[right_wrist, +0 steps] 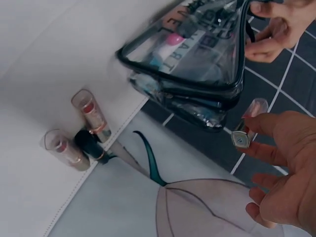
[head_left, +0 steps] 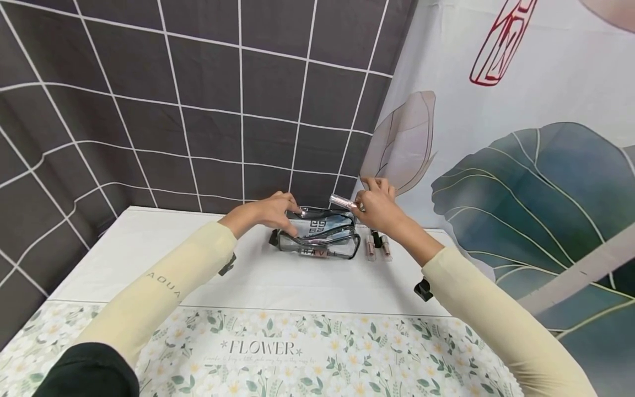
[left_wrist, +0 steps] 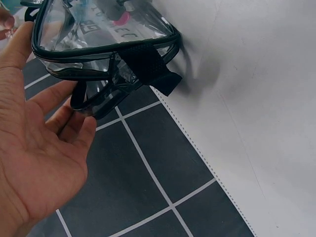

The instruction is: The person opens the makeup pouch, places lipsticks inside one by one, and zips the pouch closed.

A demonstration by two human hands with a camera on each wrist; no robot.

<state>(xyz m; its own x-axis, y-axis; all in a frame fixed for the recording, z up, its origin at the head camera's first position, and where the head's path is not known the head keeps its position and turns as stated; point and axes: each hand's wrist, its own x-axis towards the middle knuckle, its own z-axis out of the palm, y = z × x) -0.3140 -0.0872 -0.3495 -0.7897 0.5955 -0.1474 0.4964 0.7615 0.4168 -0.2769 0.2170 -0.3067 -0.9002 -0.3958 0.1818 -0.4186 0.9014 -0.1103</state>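
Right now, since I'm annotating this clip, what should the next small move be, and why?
Probably have the right hand bring its pinched tube over the clear bag: the tube is held up near the bag's right end, while the left hand grips the bag's edge, seemingly steadying it.

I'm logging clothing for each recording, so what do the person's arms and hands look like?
The left hand and right hand wear no gloves. Both the left sleeve and right sleeve are long and pale cream. The left one carries dark lettering reading AQUA, with black material at its near end. A small black fitting shows beside each cuff.
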